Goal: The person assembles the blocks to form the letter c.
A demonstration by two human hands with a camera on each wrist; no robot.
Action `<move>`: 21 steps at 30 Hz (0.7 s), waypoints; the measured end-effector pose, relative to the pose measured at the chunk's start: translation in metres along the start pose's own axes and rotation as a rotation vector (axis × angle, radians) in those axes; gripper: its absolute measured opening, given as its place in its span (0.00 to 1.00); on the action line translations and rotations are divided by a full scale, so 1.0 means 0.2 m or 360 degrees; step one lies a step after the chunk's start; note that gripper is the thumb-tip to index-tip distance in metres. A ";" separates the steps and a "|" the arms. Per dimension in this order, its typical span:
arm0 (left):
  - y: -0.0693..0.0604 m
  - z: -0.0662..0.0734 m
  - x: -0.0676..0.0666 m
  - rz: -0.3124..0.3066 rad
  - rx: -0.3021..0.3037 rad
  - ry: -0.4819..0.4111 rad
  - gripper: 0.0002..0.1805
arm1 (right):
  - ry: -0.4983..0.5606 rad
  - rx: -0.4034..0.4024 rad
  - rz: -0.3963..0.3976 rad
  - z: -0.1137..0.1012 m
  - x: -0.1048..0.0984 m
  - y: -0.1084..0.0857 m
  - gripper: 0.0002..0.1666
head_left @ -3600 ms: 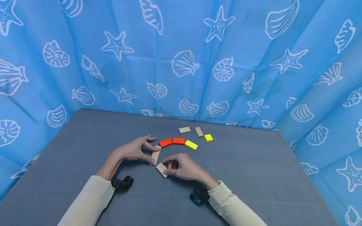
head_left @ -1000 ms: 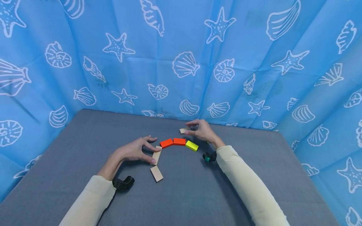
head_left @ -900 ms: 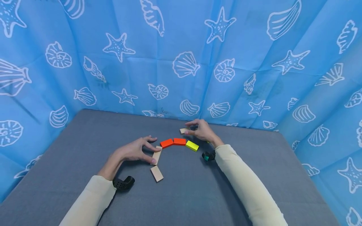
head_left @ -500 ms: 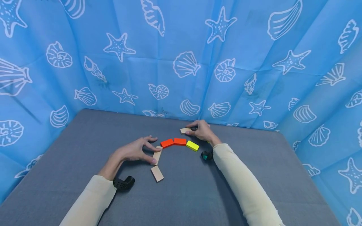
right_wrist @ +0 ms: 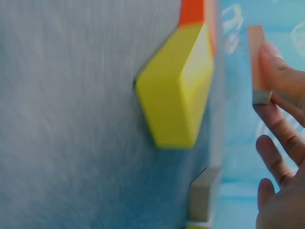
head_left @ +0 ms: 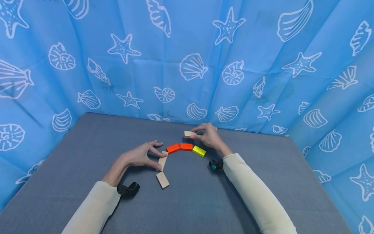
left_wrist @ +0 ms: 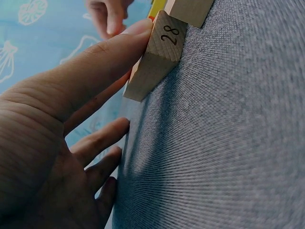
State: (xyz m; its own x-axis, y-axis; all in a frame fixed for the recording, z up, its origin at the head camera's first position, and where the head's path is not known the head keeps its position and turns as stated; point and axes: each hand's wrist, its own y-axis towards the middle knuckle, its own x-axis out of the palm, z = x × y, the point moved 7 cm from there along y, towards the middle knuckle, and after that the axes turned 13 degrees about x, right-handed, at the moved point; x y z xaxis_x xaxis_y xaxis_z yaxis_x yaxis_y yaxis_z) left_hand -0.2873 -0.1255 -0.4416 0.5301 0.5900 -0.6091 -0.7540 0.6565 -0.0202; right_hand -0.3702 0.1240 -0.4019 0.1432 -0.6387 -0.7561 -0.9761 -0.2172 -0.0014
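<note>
Right hand (head_left: 208, 136): thumb and fingers clamped on a plain block (head_left: 188, 133), which lies beyond the yellow block (head_left: 199, 151) and appears raised off the worktop (head_left: 233, 195). Left hand (head_left: 141, 154): thumb and index finger grip the numbered block (head_left: 163, 161), marked 28, left of the yellow block; its other fingers are spread. Between them, the inner red block (head_left: 186, 147) and outer red block (head_left: 173, 149) curve leftward from the yellow block. A loose block (head_left: 162, 179) lies nearer the wearer, left of it.

Risks: the plain block is pinched towards one end—it could tip or slip. A twitch of the left hand could skew the numbered block; a lowered right wrist device (head_left: 216, 164) could knock the yellow block.

Obscured: fingers cover part of the plain block. A further wooden block (right_wrist: 205, 195), beyond the yellow block, shows only in the right wrist view—blurred. Whether the numbered block touches its neighbours cannot be confirmed.
</note>
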 end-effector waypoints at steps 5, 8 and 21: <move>0.00 -0.01 0.00 0.0006 -0.0014 -0.0006 0.31 | 0.0049 -0.0131 -0.0056 -0.07 0.03 -0.13 0.16; 0.00 -0.01 0.01 0.0002 -0.0011 0.0011 0.31 | 0.0075 -0.0214 -0.0090 -0.10 0.06 -0.23 0.16; 0.00 -0.01 0.01 0.0005 0.0002 0.0030 0.31 | 0.0175 -0.0208 -0.0454 -0.10 0.25 -0.55 0.16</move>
State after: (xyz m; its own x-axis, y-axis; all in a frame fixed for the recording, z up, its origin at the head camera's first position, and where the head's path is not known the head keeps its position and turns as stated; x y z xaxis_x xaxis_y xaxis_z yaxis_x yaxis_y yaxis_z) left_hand -0.2874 -0.1256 -0.4436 0.5202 0.5834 -0.6238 -0.7552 0.6553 -0.0170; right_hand -0.2533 0.1015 -0.4269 0.4314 -0.6127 -0.6622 -0.8660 -0.4870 -0.1135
